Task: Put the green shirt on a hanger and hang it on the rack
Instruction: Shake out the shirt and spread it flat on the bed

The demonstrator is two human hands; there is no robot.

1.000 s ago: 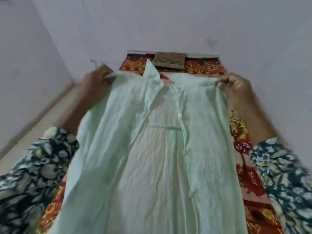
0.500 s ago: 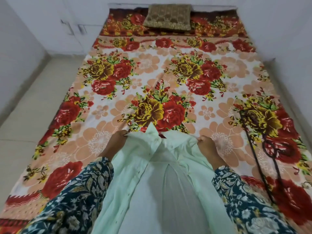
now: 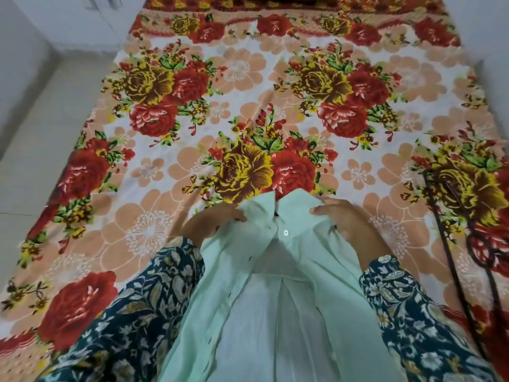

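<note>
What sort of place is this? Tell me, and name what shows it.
Most likely a bedroom in a home. A wide floral bedsheet fills the view, a pale floor runs along its left side, and the left hand and right hand hold a green shirt over it.

Bed [image 3: 192,166] fills middle of view, running away from person. Floor [image 3: 35,161] left of bed; wall close along bed's right side. Shirt [image 3: 275,312] at near end, collar on bed, body trailing back toward person between both forearms. Left hand [image 3: 212,224] grips shirt left of collar, right hand [image 3: 344,219] holds it right of collar; button [image 3: 285,232] between hands. Thin looped item [image 3: 440,224], hanger or cord unclear, on bed right of right hand, apart from shirt.
</note>
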